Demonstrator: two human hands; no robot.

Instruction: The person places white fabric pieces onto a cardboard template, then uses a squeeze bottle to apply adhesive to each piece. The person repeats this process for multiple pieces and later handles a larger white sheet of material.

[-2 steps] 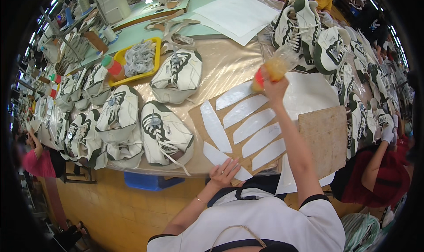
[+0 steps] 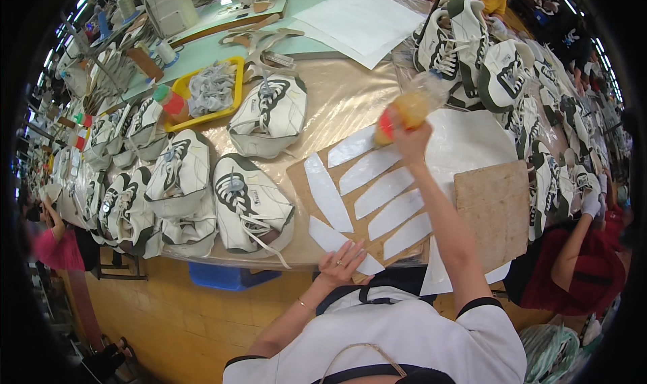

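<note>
My right hand (image 2: pixel 412 143) is wrapped round a clear plastic bottle (image 2: pixel 404 114) with a red band and yellowish contents. The bottle is tilted, one end low over the far end of the white curved strips (image 2: pixel 384 192). Several of these shiny strips lie in a fan on a brown board (image 2: pixel 296 178). Fingers stretched out, my left hand (image 2: pixel 342 263) rests flat on the board's near edge and on the nearest white strip (image 2: pixel 328 236). Whether the bottle touches a strip is hard to tell, as the right hand partly hides it.
White and dark green sneakers (image 2: pixel 253 202) stand left of the board, more (image 2: pixel 505 77) at the right. A yellow tray (image 2: pixel 239 91) holds grey scraps beside a red-banded bottle (image 2: pixel 172 103). White sheets (image 2: pixel 360 20) lie at the back, a second brown board (image 2: pixel 492 209) to the right. Co-workers sit around.
My right hand has moved the bottle a little to the left and nearer to me, along the far ends of the strips. My left hand stays in place.
</note>
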